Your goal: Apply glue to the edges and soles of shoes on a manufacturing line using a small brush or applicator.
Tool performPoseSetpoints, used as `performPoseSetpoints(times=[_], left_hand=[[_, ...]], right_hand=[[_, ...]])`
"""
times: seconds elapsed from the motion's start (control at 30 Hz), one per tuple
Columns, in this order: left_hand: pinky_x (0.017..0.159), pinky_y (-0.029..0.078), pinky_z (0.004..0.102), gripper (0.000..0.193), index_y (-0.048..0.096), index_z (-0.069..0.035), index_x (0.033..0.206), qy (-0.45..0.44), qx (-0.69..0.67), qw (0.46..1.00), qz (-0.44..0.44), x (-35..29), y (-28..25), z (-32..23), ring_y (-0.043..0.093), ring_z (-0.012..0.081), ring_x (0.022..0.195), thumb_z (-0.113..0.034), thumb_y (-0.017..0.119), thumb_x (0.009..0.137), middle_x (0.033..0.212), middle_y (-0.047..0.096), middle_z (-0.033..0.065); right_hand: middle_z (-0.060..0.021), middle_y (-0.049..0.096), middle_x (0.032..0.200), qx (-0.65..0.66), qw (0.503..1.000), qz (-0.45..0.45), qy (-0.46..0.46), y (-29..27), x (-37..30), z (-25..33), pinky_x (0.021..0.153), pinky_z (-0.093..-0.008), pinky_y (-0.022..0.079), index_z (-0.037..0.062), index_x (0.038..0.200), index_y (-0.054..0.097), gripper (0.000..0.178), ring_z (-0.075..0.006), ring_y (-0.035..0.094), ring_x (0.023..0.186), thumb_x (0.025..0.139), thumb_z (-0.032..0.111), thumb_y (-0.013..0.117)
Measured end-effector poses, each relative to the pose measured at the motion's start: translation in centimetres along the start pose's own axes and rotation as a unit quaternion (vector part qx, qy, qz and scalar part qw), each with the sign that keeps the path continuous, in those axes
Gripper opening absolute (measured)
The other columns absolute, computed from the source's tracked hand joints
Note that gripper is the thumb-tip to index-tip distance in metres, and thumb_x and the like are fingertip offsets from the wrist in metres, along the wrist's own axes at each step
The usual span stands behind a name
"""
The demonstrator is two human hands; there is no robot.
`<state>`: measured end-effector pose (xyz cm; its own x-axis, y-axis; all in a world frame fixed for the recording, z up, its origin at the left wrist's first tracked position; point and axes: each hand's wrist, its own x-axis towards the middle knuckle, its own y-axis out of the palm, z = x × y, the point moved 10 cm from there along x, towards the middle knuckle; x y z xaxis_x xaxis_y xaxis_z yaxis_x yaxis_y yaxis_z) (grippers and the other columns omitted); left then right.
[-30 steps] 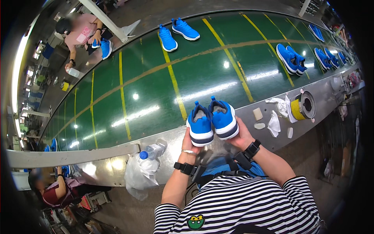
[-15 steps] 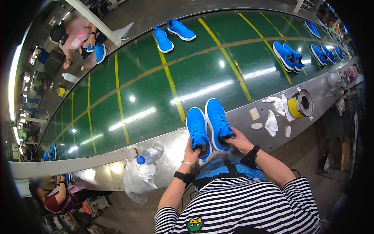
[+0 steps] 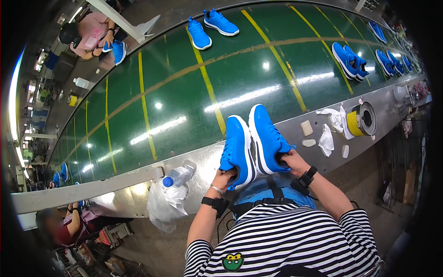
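Observation:
A pair of blue sneakers with white soles is held side by side above the metal ledge, toes pointing away from me. My left hand (image 3: 223, 179) is closed on the heel opening of the left sneaker (image 3: 237, 147), its fingertips hidden inside the collar. Likewise, my right hand (image 3: 295, 163) grips the right sneaker (image 3: 266, 136) at its opening, with some fingers out of sight. Both sneakers tip outward, so their soles meet in the middle and their inner sides show.
Beyond the metal ledge (image 3: 203, 188) runs a green belt (image 3: 180, 106) carrying more blue sneakers (image 3: 199, 34). A yellow-banded roll (image 3: 361, 121), white cloths (image 3: 326, 140) and pale blocks (image 3: 306, 128) lie at right. At left are a bottle (image 3: 179, 176), a plastic bag (image 3: 166, 203) and a metal bar (image 3: 87, 187). Co-workers (image 3: 92, 32) handle shoes.
Both sneakers have rolled outward in my hands, toes rising slightly in the picture. My right hand has moved a little to the right. Across the belt, the co-worker's hands have come together at a shoe.

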<state>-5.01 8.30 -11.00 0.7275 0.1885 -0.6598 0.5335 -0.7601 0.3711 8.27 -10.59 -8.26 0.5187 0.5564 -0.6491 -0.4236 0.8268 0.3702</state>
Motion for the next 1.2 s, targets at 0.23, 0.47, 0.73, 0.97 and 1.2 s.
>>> performPoseSetpoints(times=[0.23,0.47,0.73,0.97,1.2], left_hand=[[0.092,0.034,0.0314,0.068,0.021,-0.003,0.132,0.334,0.279,0.895,-0.099,-2.6,2.9,-6.7,0.041,0.0252,0.113,-0.006,0.057,0.073,0.125,0.04,0.0166],[0.096,0.029,0.0344,0.072,0.022,-0.002,0.131,0.383,0.358,0.839,-0.141,-4.1,4.8,-8.4,0.035,0.0312,0.117,-0.008,0.06,0.07,0.126,0.035,0.0197],[0.096,0.029,0.0356,0.076,0.02,-0.001,0.131,0.408,0.418,0.799,-0.144,-4.9,5.6,-8.9,0.034,0.0341,0.117,-0.012,0.062,0.068,0.126,0.033,0.0225],[0.096,0.029,0.0364,0.078,0.02,-0.001,0.131,0.409,0.411,0.804,-0.136,-4.4,5.3,-8.9,0.034,0.0346,0.118,-0.018,0.064,0.069,0.127,0.033,0.0228],[0.097,0.028,0.0369,0.077,0.021,-0.001,0.131,0.405,0.42,0.799,-0.145,-4.3,5.1,-8.6,0.034,0.0339,0.118,-0.018,0.064,0.07,0.127,0.033,0.0218]], right_hand=[[-0.021,0.041,0.113,-0.393,0.859,-0.114,-0.308,2.9,-3.2,5.6,0.091,-0.0369,0.034,0.0021,0.128,0.027,0.058,-0.0338,0.043,0.104,0.073,0.0,0.047],[-0.0224,0.034,0.119,-0.465,0.796,-0.141,-0.36,4.5,-5.1,7.8,0.094,-0.0375,0.03,0.0007,0.129,0.023,0.059,-0.0363,0.037,0.109,0.072,-0.003,0.042],[-0.0224,0.031,0.121,-0.435,0.807,-0.139,-0.375,3.8,-5.7,7.3,0.096,-0.038,0.028,-0.0004,0.129,0.02,0.063,-0.0362,0.033,0.112,0.07,-0.008,0.041],[-0.0229,0.029,0.121,-0.472,0.765,-0.172,-0.403,3.7,-6.4,7.9,0.096,-0.0399,0.027,0.0001,0.129,0.022,0.065,-0.0385,0.032,0.112,0.068,-0.008,0.041],[-0.0241,0.028,0.121,-0.482,0.766,-0.171,-0.389,3.8,-6.3,8.2,0.096,-0.0425,0.026,-0.0004,0.129,0.023,0.064,-0.04,0.031,0.111,0.068,-0.006,0.043]])
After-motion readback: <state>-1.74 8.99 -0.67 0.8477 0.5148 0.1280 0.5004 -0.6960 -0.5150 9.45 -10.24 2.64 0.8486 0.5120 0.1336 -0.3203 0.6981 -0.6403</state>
